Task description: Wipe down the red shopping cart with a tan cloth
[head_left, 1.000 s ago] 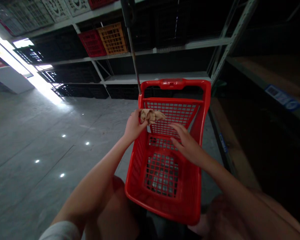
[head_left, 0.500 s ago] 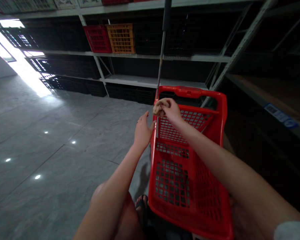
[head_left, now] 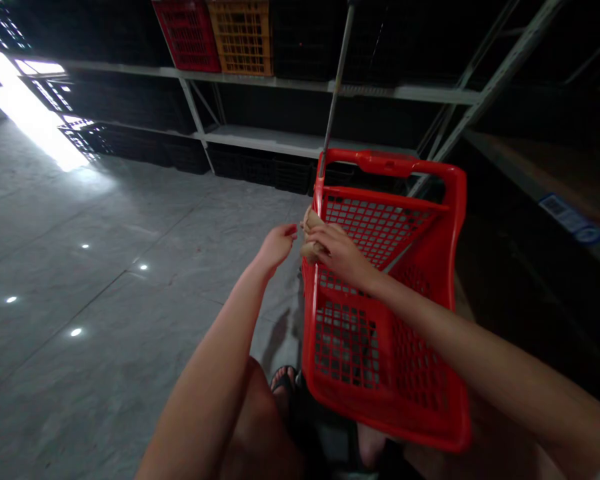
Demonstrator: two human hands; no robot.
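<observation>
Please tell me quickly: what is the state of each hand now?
Left hand: fingers curled, nothing visibly held; whether fully closed cannot be told.
Right hand: closed on the tan cloth, at the red cart.

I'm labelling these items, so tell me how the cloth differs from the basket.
The cloth is beige; the basket is bright red. The cloth is far smaller than the basket. The cloth is crumpled in the right hand, while the basket holds a stiff, open-topped shape with gridded panels.
</observation>
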